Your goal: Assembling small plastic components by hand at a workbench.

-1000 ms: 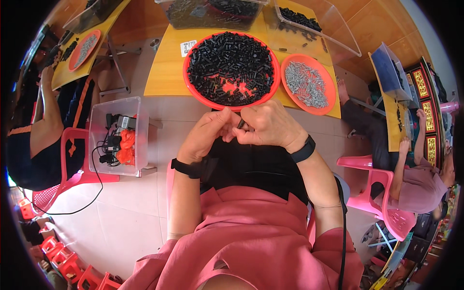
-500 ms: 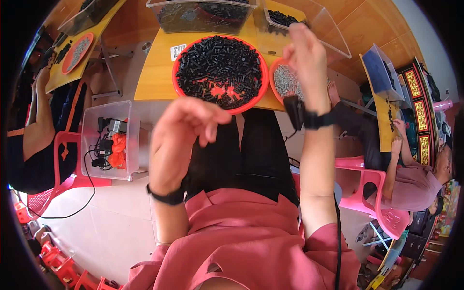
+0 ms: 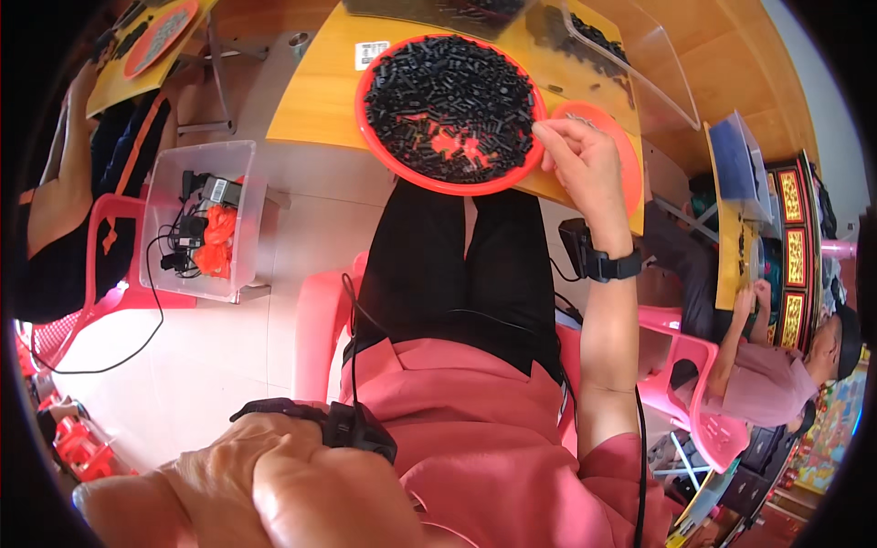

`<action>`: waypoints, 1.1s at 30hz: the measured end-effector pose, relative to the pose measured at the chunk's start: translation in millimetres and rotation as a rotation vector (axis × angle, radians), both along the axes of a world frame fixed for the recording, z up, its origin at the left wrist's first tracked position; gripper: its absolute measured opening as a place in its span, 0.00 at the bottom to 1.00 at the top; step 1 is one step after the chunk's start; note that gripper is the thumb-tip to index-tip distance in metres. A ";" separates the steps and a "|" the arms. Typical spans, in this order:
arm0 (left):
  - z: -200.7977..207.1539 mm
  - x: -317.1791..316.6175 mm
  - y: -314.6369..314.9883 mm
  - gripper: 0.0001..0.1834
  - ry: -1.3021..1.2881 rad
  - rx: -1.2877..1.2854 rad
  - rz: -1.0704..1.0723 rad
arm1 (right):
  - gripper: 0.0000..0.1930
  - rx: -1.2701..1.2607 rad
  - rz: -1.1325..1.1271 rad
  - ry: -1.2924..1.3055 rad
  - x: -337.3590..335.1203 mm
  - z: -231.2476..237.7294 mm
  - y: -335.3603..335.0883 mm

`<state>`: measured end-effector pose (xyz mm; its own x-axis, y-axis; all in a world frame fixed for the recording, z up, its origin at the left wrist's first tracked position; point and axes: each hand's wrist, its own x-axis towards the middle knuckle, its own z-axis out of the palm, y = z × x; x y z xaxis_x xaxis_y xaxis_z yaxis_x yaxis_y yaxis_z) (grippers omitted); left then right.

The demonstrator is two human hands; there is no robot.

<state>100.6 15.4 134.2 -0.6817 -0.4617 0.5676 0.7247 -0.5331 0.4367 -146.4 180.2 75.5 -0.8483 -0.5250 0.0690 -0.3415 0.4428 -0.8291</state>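
Note:
My right hand is at the right rim of a round red tray, thumb and fingertips pressed together. Anything held in that pinch is too small or hidden to name. Small black plastic pieces fill the tray, thinning to bare red near its front. Behind my right hand a smaller red-orange plate holds small grey pieces, mostly covered by the hand. Large and close at the lower left is my left hand, raised near my chest, its fingers partly cut off by the frame. Each wrist has a black strap.
Clear plastic bins with black pieces stand at the back of the yellow table. A clear box of cables and orange bags stands left. A person works at the right table; another person sits left. Black cables hang beside me.
My left hand has come back from before the tray toward my chest and the camera. My right hand has moved down from the back bin to the tray's right rim. The view has shifted.

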 end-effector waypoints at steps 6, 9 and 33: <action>-1.2 2.6 -12.0 0.17 -0.027 0.035 0.003 | 0.09 0.005 0.113 0.074 11.1 -8.6 -19.9; -4.4 3.7 -16.9 0.16 -0.046 0.057 -0.005 | 0.07 0.039 0.206 0.121 20.7 -15.9 -34.0; -5.8 -22.7 -35.2 0.20 -0.315 0.129 0.076 | 0.07 0.092 0.276 0.472 42.4 -17.4 -65.3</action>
<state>77.9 -19.8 128.4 -0.7748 -0.5726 0.2679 0.6048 -0.5481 0.5777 -104.0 114.8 58.1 -0.5663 -0.7455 0.3516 -0.7803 0.3475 -0.5199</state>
